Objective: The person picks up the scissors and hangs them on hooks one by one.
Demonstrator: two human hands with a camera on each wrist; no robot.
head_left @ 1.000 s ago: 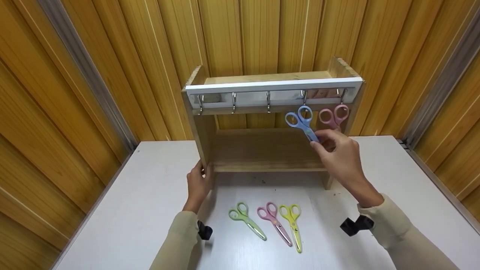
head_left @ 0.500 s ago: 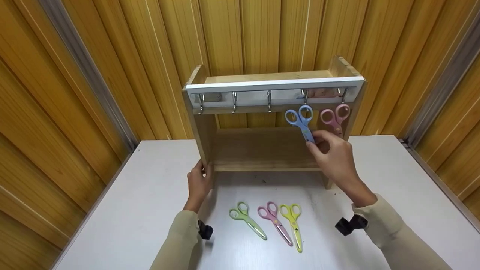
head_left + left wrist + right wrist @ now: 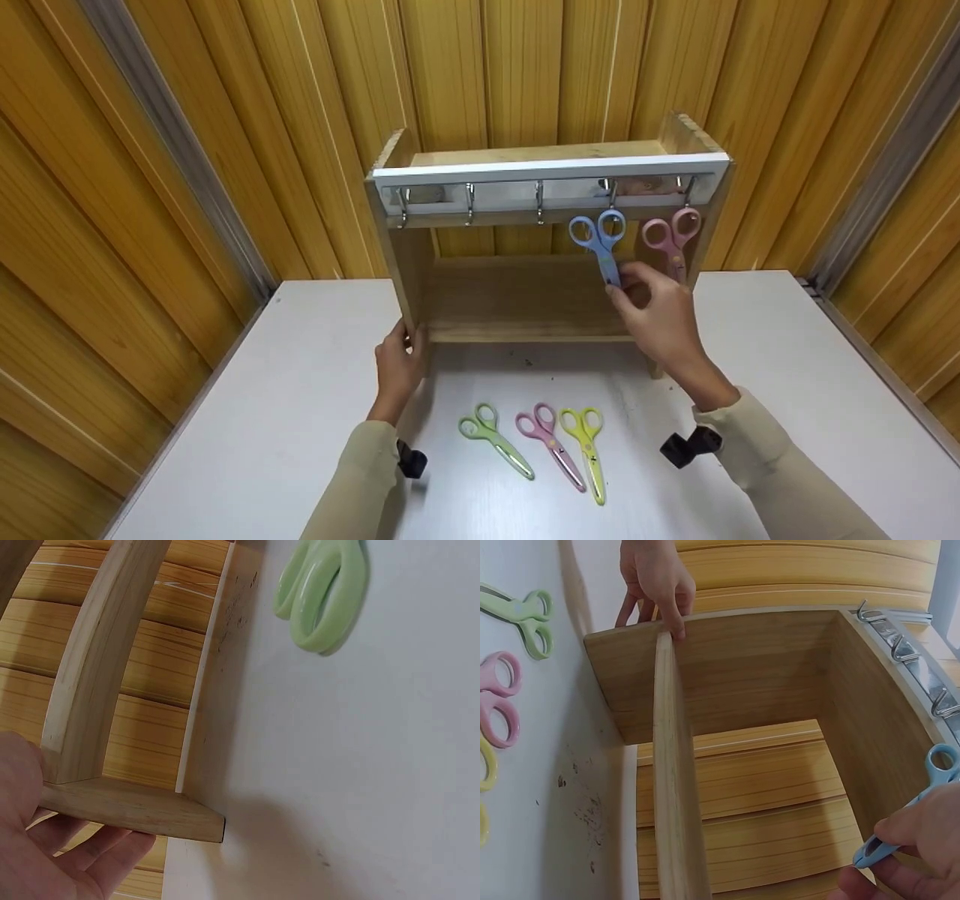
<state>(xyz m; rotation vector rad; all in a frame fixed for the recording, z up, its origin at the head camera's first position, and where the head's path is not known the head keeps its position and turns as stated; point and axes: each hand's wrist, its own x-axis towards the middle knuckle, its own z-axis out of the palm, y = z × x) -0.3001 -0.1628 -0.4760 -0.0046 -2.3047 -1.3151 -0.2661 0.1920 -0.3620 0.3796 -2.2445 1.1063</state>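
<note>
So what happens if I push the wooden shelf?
The wooden shelf would probably stay stiff, as its boards look solid. It might slide on the smooth-looking table. Pushed up high, it could tip, though the left hand gripping its side might steady it.

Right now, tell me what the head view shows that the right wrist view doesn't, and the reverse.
Only the head view: the hanging pink scissors, their hook, both sleeves, and the blades of the lying pink scissors and yellow scissors.

Only the right wrist view: the underside of the top board.

Both: the right hand pinching the blue scissors, the left hand gripping the wooden shelf, more hooks, and the handles of the green scissors and those two lying pairs.
</note>
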